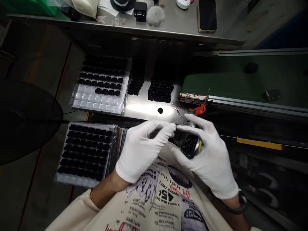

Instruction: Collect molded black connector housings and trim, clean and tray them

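Right hand [209, 154] cups a black part [190, 146] in curled fingers; left hand [141, 149] pinches fingertips shut beside it, contents unclear. Keep the part steady w/ tweezers [176, 110] just beyond.

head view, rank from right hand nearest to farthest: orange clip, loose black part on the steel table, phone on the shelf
1. orange clip, just above the right hand
2. loose black part, up and to the left on the table
3. phone, far up on the shelf
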`<state>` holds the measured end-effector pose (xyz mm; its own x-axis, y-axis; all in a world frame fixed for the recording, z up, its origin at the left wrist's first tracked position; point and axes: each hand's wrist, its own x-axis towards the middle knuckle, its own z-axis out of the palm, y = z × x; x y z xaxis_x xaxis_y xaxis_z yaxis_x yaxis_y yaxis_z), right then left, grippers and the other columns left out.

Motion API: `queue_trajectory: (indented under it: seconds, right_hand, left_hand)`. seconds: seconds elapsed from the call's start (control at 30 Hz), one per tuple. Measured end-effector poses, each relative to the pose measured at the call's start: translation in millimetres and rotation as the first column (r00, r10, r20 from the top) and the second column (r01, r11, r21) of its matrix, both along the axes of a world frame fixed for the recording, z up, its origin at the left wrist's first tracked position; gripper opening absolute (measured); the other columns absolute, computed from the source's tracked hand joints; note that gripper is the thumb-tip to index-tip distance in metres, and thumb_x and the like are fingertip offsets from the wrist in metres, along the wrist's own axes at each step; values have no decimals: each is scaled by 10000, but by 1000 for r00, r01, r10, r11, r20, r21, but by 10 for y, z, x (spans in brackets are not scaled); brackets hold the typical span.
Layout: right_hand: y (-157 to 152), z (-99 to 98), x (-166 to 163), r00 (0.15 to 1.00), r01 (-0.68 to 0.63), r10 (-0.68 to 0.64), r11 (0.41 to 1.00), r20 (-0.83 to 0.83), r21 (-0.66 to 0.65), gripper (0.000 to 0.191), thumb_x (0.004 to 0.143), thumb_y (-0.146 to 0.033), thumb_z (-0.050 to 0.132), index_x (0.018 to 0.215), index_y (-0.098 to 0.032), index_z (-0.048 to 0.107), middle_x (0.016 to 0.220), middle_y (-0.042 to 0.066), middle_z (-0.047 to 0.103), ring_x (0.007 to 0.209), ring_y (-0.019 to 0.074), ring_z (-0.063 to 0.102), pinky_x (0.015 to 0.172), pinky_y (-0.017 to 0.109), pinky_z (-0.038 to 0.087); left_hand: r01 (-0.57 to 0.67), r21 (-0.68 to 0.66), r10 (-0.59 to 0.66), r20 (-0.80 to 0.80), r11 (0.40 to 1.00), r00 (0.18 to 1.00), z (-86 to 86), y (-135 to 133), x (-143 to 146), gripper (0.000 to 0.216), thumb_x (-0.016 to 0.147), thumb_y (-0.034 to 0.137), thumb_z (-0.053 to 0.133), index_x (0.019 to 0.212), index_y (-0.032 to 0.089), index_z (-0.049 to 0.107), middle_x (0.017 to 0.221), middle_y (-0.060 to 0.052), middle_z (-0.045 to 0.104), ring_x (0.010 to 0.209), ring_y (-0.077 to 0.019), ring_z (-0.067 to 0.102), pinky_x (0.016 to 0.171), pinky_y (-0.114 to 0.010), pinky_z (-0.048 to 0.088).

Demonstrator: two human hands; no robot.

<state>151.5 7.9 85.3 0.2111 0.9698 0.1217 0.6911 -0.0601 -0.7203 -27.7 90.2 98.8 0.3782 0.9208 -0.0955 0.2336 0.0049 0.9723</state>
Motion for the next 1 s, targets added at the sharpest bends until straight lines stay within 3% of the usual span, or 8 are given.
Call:
queue_trajectory:
  seconds: [0.13,0.3,0.6,1.0]
  right_hand:
    - [-38,73,-4,984,-104,93,992,-149,-66,495,856,-487,938,1286,-303,776,1577,77,635,1429,354,654,1217,581,584]
    - [-35,32,-30,970,-111,79,986,-231,-125,570,841,-501,955,1339,-297,767,1610,84,614,1452,357,644,1216,561,593]
    - [-35,-79,13,940,-144,83,976,-330,-166,692,830,-619,943,1407,-294,741,1627,97,597,1485,374,609,1229,562,574]
    - [27,-145,39,912,-186,120,973,-393,-135,628,911,-646,860,1398,-271,734,1606,123,616,1501,372,594,1239,577,554]
  left_hand:
    - [2,-295,9,35,955,999,-6,49,-3,256,1014,444,815,894,223,860,852,-13,846,776,-165,797,717,-251,658]
    - [10,-477,29,74,879,997,-27,23,24,273,981,469,845,877,217,863,795,-31,829,644,-161,766,601,-248,658]
    - [-18,-507,34,23,862,999,-22,7,40,259,991,446,838,845,234,866,769,-27,823,619,-150,756,576,-226,650]
    - [-25,-522,30,1,853,1000,5,60,67,262,985,457,836,872,222,859,795,-39,827,657,-176,775,611,-269,685]
